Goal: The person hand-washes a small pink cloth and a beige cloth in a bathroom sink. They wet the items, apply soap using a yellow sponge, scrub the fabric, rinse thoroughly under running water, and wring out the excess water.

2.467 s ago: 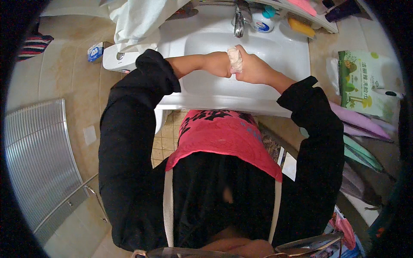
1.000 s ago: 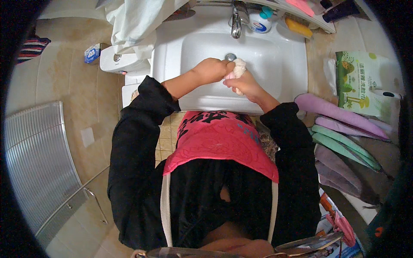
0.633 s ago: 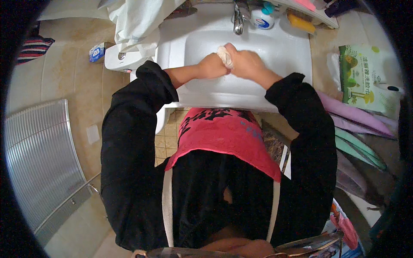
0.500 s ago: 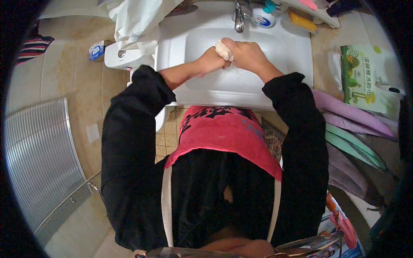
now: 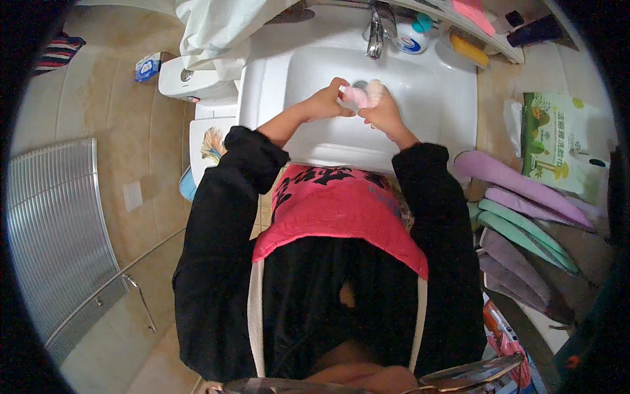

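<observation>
Over the white sink (image 5: pixel 328 146) I hold a small, wet-looking pink and white cloth (image 5: pixel 357 97), partly opened out between my hands. My left hand (image 5: pixel 325 105), fingers curved, pinches its left edge. The bunched, whiter end of the cloth sits in my right hand (image 5: pixel 387 119), whose fingers are closed round it. Just beyond the hands the chrome tap (image 5: pixel 375 41) stands at the back of the sink. Part of the dark drain (image 5: pixel 359 84) shows behind the cloth.
Right of the tap stands a soap bottle (image 5: pixel 410 43) with a teal top; a yellow block (image 5: pixel 469 50) lies farther right. A white cloth (image 5: pixel 210 33) hangs at the left above the toilet (image 5: pixel 174 84). Pink, green and grey slippers (image 5: pixel 525 226) and a green-white tissue pack (image 5: pixel 558 141) are at the right.
My hands were clasped together round the squeezed, balled cloth. They have moved apart and a little nearer to me, and the cloth has opened out between them.
</observation>
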{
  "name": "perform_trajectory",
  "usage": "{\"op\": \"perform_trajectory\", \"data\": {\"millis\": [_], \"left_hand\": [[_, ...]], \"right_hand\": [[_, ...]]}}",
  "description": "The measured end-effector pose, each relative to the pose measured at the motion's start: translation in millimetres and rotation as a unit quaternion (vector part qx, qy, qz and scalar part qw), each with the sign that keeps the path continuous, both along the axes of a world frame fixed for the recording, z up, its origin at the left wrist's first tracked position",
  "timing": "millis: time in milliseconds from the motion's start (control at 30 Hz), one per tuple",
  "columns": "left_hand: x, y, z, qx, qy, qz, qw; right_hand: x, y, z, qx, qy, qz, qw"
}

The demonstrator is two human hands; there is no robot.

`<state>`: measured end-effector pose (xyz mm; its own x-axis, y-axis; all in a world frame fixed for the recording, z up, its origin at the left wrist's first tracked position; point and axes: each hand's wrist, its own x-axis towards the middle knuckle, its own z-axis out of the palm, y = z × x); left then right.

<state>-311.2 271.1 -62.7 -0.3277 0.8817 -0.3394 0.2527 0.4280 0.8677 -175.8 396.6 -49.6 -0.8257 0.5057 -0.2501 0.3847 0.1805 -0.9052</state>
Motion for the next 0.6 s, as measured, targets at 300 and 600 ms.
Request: {"op": "perform_trajectory", "data": {"millis": [300,600], "left_hand": [[-2.1,2.0,32.8,0.263,0.347,-0.287,0.853],[8.7,20.7,37.9,0.107,0.316,-0.388,0.859]], "right_hand": [[30.7,-12.8,2.0,-0.507,-0.037,0.124,0.852],[15.4,-13.4,23.7,-0.248,-0.151,0.215,0.932]]}}
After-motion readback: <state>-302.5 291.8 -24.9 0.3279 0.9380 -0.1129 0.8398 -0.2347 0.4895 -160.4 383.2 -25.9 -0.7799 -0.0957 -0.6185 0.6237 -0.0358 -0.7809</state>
